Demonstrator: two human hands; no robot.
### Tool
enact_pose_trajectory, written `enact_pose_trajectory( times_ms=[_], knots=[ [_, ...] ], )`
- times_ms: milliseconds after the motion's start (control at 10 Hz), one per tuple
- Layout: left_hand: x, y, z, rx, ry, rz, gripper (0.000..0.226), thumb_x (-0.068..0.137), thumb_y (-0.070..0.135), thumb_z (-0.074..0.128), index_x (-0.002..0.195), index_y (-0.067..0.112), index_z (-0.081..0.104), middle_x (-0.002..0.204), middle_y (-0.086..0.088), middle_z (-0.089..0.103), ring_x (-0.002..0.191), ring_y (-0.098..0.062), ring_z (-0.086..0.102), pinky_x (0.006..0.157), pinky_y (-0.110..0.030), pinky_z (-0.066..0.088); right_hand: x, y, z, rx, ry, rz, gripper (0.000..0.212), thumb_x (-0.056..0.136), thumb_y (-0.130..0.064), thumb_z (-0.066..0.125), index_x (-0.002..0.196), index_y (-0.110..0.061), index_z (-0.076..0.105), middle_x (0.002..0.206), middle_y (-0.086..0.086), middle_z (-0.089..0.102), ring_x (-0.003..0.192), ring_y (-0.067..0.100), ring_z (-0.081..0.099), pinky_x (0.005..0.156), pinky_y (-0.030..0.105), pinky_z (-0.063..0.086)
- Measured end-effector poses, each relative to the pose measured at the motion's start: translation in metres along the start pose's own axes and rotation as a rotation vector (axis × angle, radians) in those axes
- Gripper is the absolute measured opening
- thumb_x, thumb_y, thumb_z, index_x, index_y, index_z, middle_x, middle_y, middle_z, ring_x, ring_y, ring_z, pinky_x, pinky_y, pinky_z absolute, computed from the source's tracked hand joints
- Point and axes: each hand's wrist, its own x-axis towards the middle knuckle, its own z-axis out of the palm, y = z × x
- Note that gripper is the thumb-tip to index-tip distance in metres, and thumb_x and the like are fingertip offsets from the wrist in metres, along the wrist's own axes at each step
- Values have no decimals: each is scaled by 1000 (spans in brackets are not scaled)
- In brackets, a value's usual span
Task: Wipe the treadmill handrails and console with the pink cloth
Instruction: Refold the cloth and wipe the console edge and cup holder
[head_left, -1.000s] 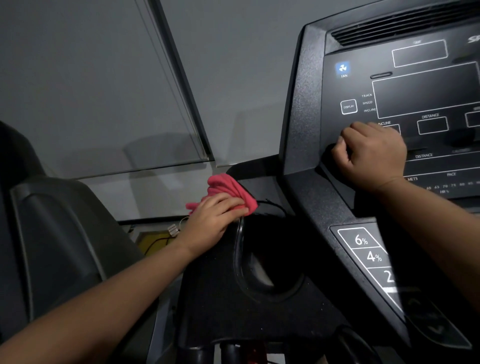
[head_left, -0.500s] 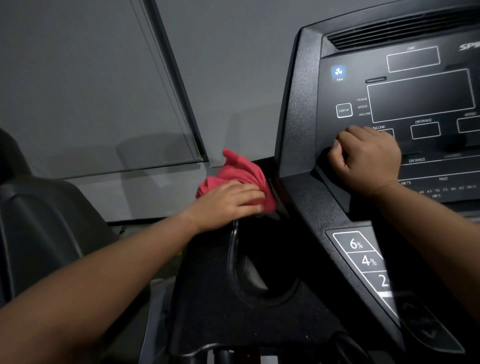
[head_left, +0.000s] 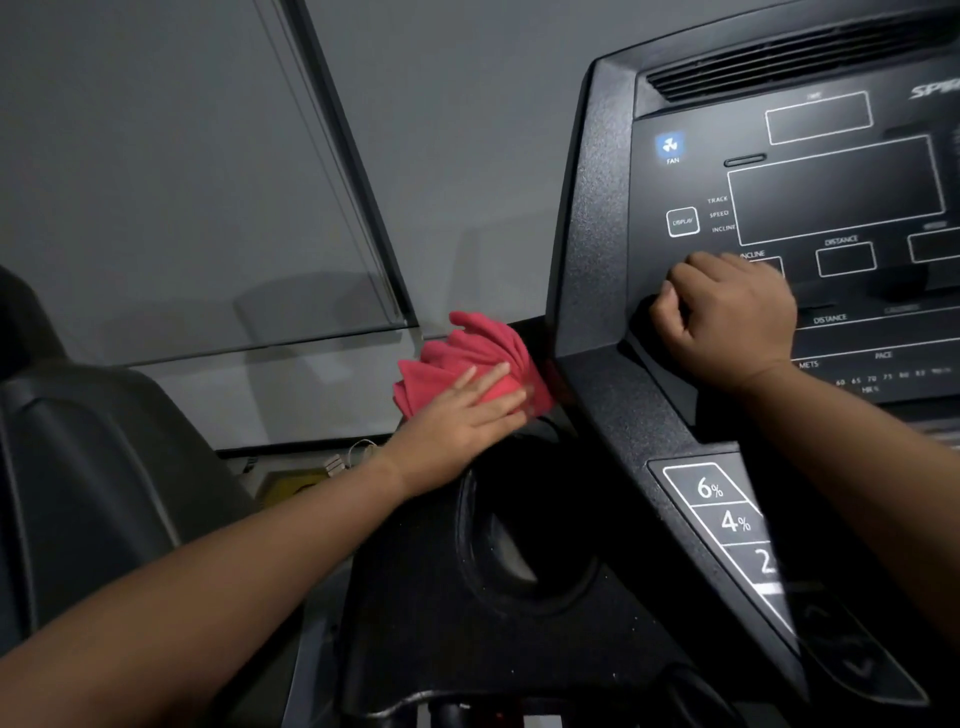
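The pink cloth (head_left: 475, 358) lies bunched on the black tray to the left of the treadmill console (head_left: 597, 234), right against the console's side. My left hand (head_left: 457, 415) presses flat on the cloth, fingers stretched toward the console. My right hand (head_left: 727, 322) is curled into a fist on the lower left ledge of the console's display panel, under the DISPLAY button (head_left: 682, 222); what it grips is hidden. No handrail is clearly in view.
A round cup holder (head_left: 519, 551) is sunk into the tray just below the cloth. Incline keys marked 6% and 4% (head_left: 719, 504) sit on the console's lower left. Another dark machine (head_left: 88, 493) stands at the left, with grey wall panels behind.
My left hand has pushed the cloth to the right and up across the tray, from beside the cup holder to the console's side. The right hand has stayed put.
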Motion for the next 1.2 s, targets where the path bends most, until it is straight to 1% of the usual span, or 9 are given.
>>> enact_pose_trajectory(
  times_ms=[100,200,300,400,600,800,1000,1100,1200],
  knots=[
    [3,1,-6,27,-77,185,35,88,7,42,110,2,69,122,-11,65,115,-44,56,91,-61,42,0,0,-1,3,-4,-3,28,86,-19,44,59,-10,43,58,12,46,51,32,46,49,32,29],
    [-12,-21,-15,18,-91,259,36,94,14,38,120,10,62,125,-3,64,118,-35,57,94,-55,44,0,0,-1,5,-2,-8,29,86,-19,44,59,-10,43,58,13,46,51,32,46,49,33,29],
    [-42,-45,-17,-17,-120,241,37,101,14,29,136,17,42,137,3,54,130,-29,47,101,-51,43,1,1,-1,3,0,-8,29,86,-19,44,59,-10,43,58,12,46,51,32,46,49,33,29],
    [-62,-55,-19,-12,-181,246,45,107,18,13,149,24,25,156,14,16,144,-19,20,113,-38,26,0,1,0,-2,0,-4,28,86,-19,44,59,-10,43,59,12,46,52,32,46,50,33,29],
    [-30,-26,-17,25,-153,272,41,99,10,31,126,10,61,132,-2,59,123,-31,54,99,-42,47,0,0,0,-1,1,5,29,86,-19,44,59,-11,43,58,13,46,51,32,46,50,33,28],
    [9,-6,-13,153,-170,283,44,85,12,36,111,19,71,120,5,67,114,-23,61,102,-36,37,0,1,-1,-4,7,-5,29,86,-18,44,59,-11,41,57,13,44,50,32,45,51,32,26],
    [12,-22,-2,66,-87,147,45,76,18,40,111,20,69,125,0,63,122,-22,47,105,-38,27,1,1,-1,-6,5,-10,29,87,-18,44,59,-10,41,58,13,45,51,32,46,50,32,27],
    [8,-24,4,-72,26,-65,40,84,21,46,118,18,65,133,-3,58,125,-21,38,107,-35,22,0,1,-1,-9,2,-8,29,87,-18,44,59,-11,42,58,13,45,51,32,46,50,33,28],
    [0,-17,9,-306,195,-448,38,92,26,44,124,15,60,136,-8,53,127,-22,38,109,-36,24,0,1,-1,-8,0,-6,29,87,-18,45,59,-11,42,58,13,45,51,32,45,50,33,27]
  ],
)
